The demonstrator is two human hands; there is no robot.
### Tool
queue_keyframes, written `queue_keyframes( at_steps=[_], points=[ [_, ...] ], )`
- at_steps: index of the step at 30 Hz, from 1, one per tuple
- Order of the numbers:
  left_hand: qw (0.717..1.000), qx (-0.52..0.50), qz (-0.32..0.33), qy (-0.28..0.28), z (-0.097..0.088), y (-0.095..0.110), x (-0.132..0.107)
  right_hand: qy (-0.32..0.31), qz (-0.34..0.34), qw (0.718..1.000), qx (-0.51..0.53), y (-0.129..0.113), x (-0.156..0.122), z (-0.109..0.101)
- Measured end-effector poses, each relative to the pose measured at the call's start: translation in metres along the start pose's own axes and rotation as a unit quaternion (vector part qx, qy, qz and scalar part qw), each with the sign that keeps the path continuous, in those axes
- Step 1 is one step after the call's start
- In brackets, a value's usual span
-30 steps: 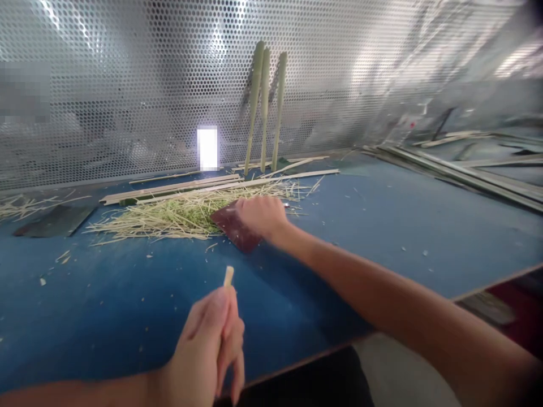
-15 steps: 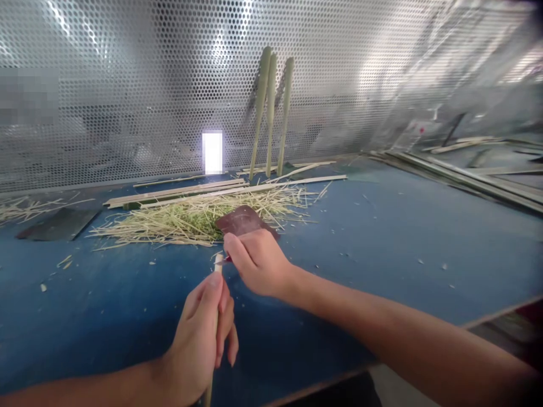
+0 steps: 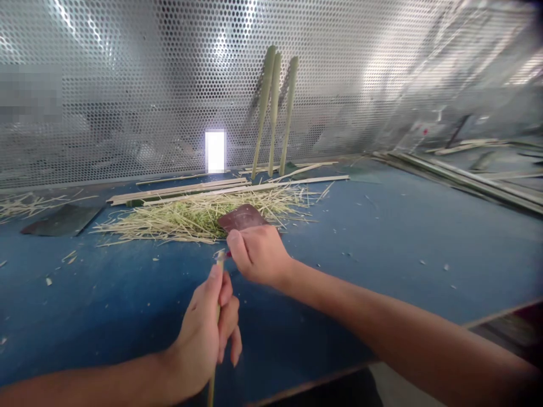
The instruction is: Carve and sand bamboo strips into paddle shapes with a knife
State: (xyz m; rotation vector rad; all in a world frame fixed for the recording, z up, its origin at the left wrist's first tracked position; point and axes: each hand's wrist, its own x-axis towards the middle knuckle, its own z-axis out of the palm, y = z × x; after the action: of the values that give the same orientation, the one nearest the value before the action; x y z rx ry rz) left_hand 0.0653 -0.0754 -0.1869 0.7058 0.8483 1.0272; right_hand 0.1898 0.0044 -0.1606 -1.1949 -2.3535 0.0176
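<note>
Gripping a bamboo stick [image 3: 219, 263] in the left hand [image 3: 206, 339] at lower centre, clamping a dark blade [image 3: 242, 217] at its tip with the right hand [image 3: 259, 255].

1. Left hand [image 3: 203, 339]: bare, nothing worn on fingers or wrist; its forearm, also uncovered, shows toward 8 o'clock.
2. Right hand [image 3: 258, 257]: bare; its uncovered forearm shows toward 4 o'clock, blurred at the frame edge.

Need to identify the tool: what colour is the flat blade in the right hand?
Dark reddish-brown blade in the right hand; head view.
</note>
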Motion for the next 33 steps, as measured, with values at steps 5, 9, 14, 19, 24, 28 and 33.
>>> queue_keyframes(
  at_steps=[5,9,14,19,24,28,33],
  points=[
    [0.995,-0.047,-0.034,-0.078,0.001,0.009,-0.002,-0.054,0.129,0.969,-0.203,0.043,0.027,-0.001],
    [0.991,-0.042,-0.015,-0.124,-0.002,0.007,-0.008,-0.053,0.157,0.962,-0.216,0.062,0.027,-0.01],
    [0.996,0.004,0.005,-0.093,-0.006,0.0,-0.001,0.006,0.076,0.997,-0.02,0.029,0.005,-0.019],
    [0.997,-0.004,-0.004,-0.082,-0.005,-0.002,0.002,0.036,-0.009,0.997,0.067,0.007,-0.009,-0.018],
    [0.997,0.009,0.0,-0.071,-0.004,-0.002,0.002,0.053,0.006,0.998,0.044,0.003,-0.008,-0.014],
    [0.998,0.033,0.001,-0.056,-0.004,0.0,0.001,0.07,0.003,0.997,0.038,-0.001,-0.008,-0.014],
    [0.998,0.042,0.006,-0.056,-0.004,0.0,0.0,0.066,0.0,0.997,0.052,-0.002,-0.009,-0.014]
  ],
)
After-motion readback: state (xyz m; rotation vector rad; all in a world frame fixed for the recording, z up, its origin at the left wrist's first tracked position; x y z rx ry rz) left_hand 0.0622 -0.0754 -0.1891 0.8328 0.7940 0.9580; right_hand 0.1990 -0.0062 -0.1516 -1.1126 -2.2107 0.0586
